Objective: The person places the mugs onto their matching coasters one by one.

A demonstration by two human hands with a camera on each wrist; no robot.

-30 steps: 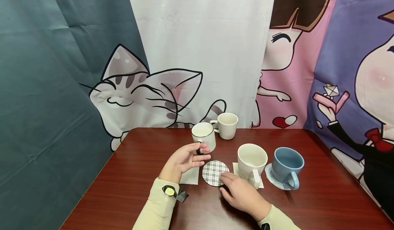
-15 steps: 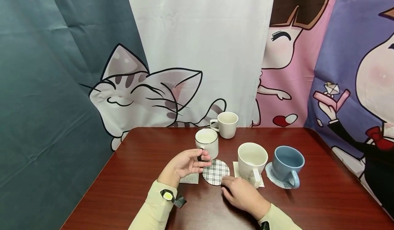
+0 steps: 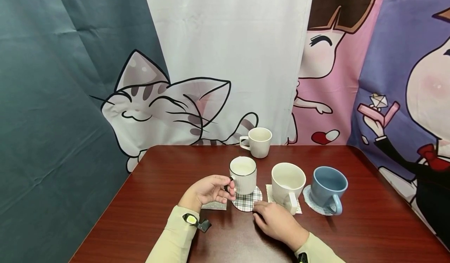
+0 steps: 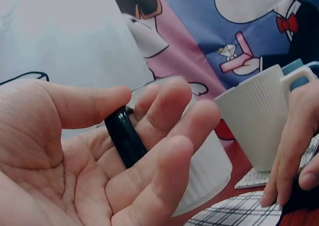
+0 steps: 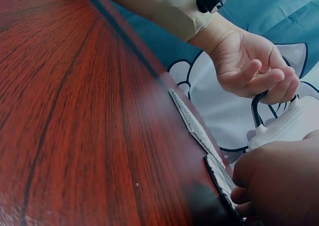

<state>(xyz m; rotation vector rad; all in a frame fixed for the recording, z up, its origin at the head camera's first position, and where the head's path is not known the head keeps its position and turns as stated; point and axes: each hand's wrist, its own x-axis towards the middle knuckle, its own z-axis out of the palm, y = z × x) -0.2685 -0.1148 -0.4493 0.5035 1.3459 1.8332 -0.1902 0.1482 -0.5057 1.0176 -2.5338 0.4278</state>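
The left hand [image 3: 212, 190] pinches the black handle [image 4: 125, 136] of a white ribbed mug [image 3: 243, 177] with a dark rim. In the head view the mug appears upright over the back part of a round plaid coaster [image 3: 246, 204]; in the right wrist view it hangs above the coaster's level. The right hand [image 3: 277, 222] lies palm down, its relaxed fingertips at the coaster's front right edge. A square pale coaster [image 3: 215, 206] is partly hidden behind the left hand.
A large cream mug [image 3: 286, 181] stands on a square coaster, right of the plaid one. Farther right, a blue mug [image 3: 327, 185] stands on a round coaster. Another cream mug [image 3: 260, 142] is near the table's back edge, before a printed curtain [image 3: 232, 40].
The left hand has brought the dark-rimmed mug toward the front and right, from behind the plaid coaster to over it. The right hand has shifted slightly and stays at the coaster's edge.
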